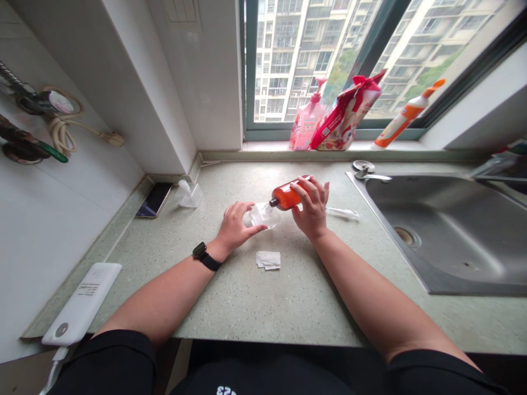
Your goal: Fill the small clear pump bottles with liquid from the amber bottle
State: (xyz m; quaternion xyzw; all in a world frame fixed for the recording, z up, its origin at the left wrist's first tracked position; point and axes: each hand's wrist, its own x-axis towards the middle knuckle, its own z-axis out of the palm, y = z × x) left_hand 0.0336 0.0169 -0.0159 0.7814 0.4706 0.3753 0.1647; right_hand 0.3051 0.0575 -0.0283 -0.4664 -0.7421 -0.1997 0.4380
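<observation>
My right hand (pixel 312 211) is closed around an amber-orange bottle (pixel 286 195). The bottle is tipped on its side, and its dark threaded neck points left and down, over a clear plastic container (pixel 265 215). Curled about the left side of that container on the counter is my left hand (pixel 237 225), thumb in front and fingers behind. Whether liquid is flowing cannot be made out. A folded white tissue (pixel 268 260) lies just in front of the container. Behind my right wrist lies a clear, slender plastic piece (pixel 342 213).
Left on the speckled counter (pixel 247 307) are a translucent container with a white top (pixel 189 193), a phone (pixel 154 199) and a white power bank (pixel 82 304). A steel sink (pixel 448 230) is at right. A pink pump bottle (pixel 305 123), red pouch (pixel 348 118) and orange-white bottle (pixel 401 122) line the windowsill.
</observation>
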